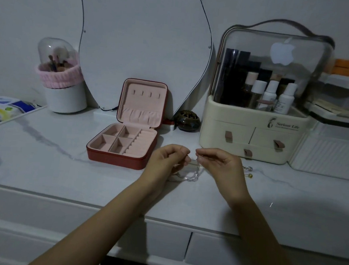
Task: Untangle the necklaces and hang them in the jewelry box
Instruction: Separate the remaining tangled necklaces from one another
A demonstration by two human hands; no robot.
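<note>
A person's left hand (pixel 168 158) and right hand (pixel 216 161) meet above a marble-patterned dresser top (pixel 41 163), each with fingers curled in and pinching an end of a thin silvery necklace (pixel 187 176), whose pale chain sags between them and pools on the surface just below. The chain's loops look bunched together there, though the dim light hides whether more than one strand is caught up in the knot. The untangling step appears to be in hand; nothing yet hangs in the jewelry box (pixel 126 145), which stands open at about ten o'clock from the hands, its red shell lined in pink, with a row of small hooks (pixel 146 93) bare on the raised lid above a gathered pocket. The next move likely calls for teasing the strands apart with the fingertips while keeping the chain slack, then carrying a freed end up and leftward to one of those hooks. At three o'clock from the right hand, near it on the dresser top, lie a few small pieces of jewelry, among them a yellow bead (pixel 250 176); what they belong to cannot be told. At one o'clock stands a cream cosmetics organizer (pixel 252 136) with a clear domed cover bearing a white apple-shaped logo (pixel 282 51) and, on its front, the words "Serious Life"; the smaller line beneath is unreadable. Bottles (pixel 276 96) stand inside it. A blue-and-yellow packet (pixel 2 106) at nine o'clock carries print too blurred to read.
</note>
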